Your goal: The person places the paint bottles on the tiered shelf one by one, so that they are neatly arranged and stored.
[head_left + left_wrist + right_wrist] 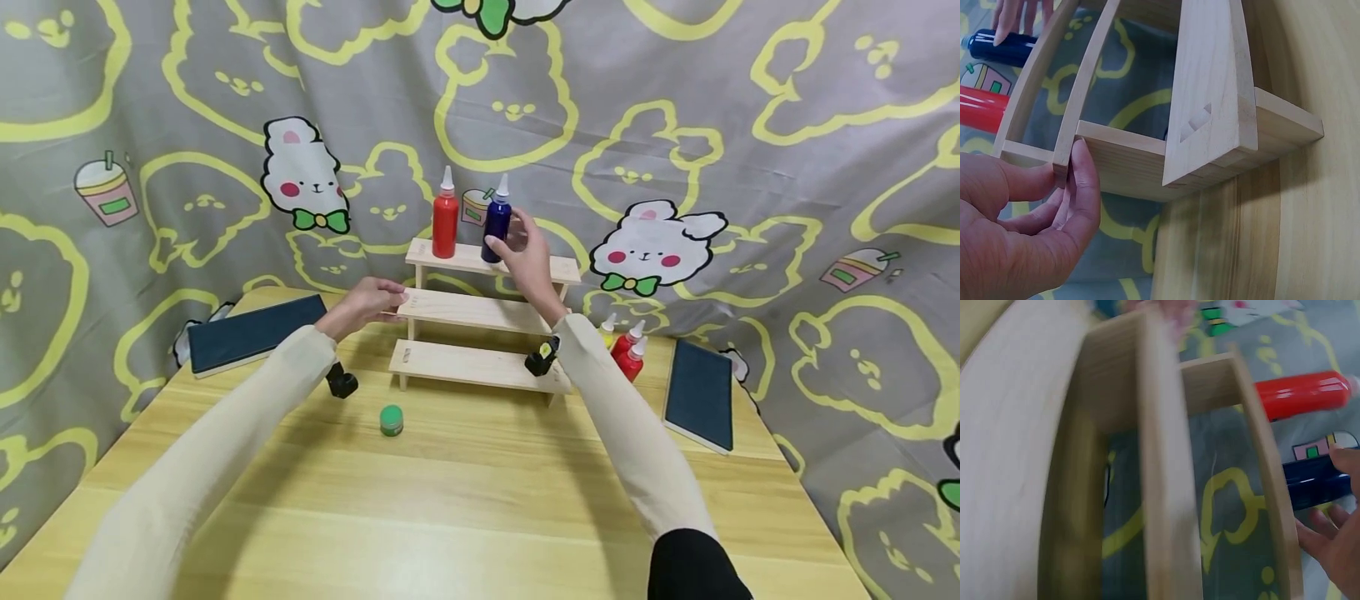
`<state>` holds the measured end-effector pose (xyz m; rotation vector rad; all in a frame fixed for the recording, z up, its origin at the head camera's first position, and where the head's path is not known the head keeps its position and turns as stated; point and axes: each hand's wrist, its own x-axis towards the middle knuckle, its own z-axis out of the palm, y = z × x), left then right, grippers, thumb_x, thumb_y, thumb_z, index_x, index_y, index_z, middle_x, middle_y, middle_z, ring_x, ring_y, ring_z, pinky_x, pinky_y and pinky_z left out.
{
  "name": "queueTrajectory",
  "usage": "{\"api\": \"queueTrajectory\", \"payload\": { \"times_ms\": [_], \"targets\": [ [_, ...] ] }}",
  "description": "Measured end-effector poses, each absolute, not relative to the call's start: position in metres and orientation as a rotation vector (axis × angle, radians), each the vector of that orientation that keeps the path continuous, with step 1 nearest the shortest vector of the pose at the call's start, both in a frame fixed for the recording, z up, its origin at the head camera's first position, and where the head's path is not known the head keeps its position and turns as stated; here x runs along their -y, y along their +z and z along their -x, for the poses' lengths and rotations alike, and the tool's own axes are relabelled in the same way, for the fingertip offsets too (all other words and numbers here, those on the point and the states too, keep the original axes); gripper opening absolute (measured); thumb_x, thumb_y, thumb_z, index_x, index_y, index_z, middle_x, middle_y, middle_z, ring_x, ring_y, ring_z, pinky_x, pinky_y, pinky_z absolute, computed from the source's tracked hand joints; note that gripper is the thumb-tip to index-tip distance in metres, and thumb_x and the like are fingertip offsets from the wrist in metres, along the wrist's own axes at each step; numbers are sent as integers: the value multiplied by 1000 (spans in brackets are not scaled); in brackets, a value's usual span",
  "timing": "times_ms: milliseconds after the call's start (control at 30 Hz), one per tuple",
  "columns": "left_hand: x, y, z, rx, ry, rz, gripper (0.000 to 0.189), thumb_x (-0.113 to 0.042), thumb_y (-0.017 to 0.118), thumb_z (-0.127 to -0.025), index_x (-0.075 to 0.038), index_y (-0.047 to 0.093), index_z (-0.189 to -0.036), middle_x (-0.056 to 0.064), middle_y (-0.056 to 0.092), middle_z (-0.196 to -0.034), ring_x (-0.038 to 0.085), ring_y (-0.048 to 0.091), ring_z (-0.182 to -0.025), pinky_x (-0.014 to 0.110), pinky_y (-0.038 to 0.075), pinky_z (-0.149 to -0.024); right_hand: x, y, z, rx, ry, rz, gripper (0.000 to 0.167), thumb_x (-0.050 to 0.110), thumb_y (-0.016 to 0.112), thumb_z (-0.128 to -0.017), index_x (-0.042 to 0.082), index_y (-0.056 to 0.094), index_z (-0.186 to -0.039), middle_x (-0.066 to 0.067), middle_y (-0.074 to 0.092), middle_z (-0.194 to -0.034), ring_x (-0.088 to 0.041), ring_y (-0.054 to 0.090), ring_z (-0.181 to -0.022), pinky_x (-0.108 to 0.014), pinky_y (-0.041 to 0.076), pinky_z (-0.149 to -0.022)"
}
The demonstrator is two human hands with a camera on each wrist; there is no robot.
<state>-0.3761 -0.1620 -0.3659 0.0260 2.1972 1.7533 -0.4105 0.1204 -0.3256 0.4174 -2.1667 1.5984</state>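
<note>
A three-tier wooden display rack (480, 312) stands at the back of the table. My left hand (367, 303) pinches the left end of its middle tier, thumb on one face and fingertips (1087, 169) on the other. On the top tier, my right hand (531, 260) grips a dark blue squeeze bottle (496, 227) with a white pointed nozzle, thumb and fingers on either side of it. The bottle is upright, its base at the top board. To its left, a red squeeze bottle (445, 225) stands upright on the same tier.
A small green-lidded jar (391, 420) sits in front of the rack. Right of the rack stand red bottles (631, 360) and a yellow bottle (607, 331), partly behind my right arm. Dark flat boards lie at the left (255, 333) and right (699, 393). A patterned curtain (517, 92) hangs behind.
</note>
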Motion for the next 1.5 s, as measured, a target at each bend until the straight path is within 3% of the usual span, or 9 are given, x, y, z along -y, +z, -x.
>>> {"api": "queueTrajectory", "payload": {
  "times_ms": [133,267,400,567,733,800,1033,1233,1500],
  "targets": [
    [163,-366,376,-2197,1760,-40,47,-4,52,-108,14,41,-150,20,49,-137,26,55,-115,46,54,-112,-125,-321,398,2191,1619,-414,70,15,79,-96,1,43,-154,-22,55,-142,-34,58,-130,-39,56,-110],
    [164,-365,378,-2180,1766,-31,46,-3,52,-108,13,42,-150,20,49,-136,27,54,-115,50,50,-116,-139,-308,389,2110,1676,-400,54,10,75,-97,-5,51,-143,-25,59,-138,-35,61,-126,-36,56,-109],
    [167,-363,378,-2191,1746,-36,46,-4,52,-108,13,41,-150,19,49,-133,27,54,-113,51,50,-117,-155,-294,380,2032,1666,-410,40,4,69,-99,-11,57,-134,-30,62,-131,-32,63,-115,-26,57,-99],
    [168,-365,378,-2170,1764,-35,46,-4,51,-109,13,41,-150,18,49,-132,26,54,-112,50,50,-116,-172,-282,355,2047,1663,-426,37,-1,62,-102,-17,55,-134,-30,62,-128,-20,63,-104,-19,57,-90],
    [167,-365,379,-2182,1767,-33,45,-4,51,-109,13,41,-150,19,48,-135,26,54,-113,49,52,-115,-192,-285,340,2086,1637,-431,34,4,63,-102,-14,57,-130,-11,64,-117,-13,66,-96,-20,59,-87],
    [167,-365,379,-2188,1765,-29,46,-4,51,-109,13,41,-150,19,49,-136,26,54,-113,49,52,-115,-201,-291,343,2116,1614,-419,33,5,63,-103,-13,57,-130,-10,63,-116,-11,66,-95,-18,57,-86],
    [168,-365,376,-2188,1764,-30,46,-4,51,-109,13,41,-150,19,49,-137,25,54,-113,48,52,-115,-224,-299,329,2271,1479,-384,35,12,63,-105,-10,59,-133,-21,62,-127,-3,60,-102,-11,51,-87],
    [165,-363,377,-2187,1763,-49,46,-5,51,-109,13,41,-150,18,48,-134,27,53,-115,53,47,-118,-254,-303,315,2381,1319,-356,38,23,63,-106,-3,60,-135,-19,63,-130,-1,60,-105,-13,50,-95],
    [165,-364,376,-2182,1762,-47,47,-5,51,-109,14,40,-151,20,47,-136,29,52,-120,53,48,-118,-297,-312,300,2530,1143,-300,39,29,62,-107,1,61,-133,-15,64,-128,5,59,-103,-10,50,-95]
  ]
}}
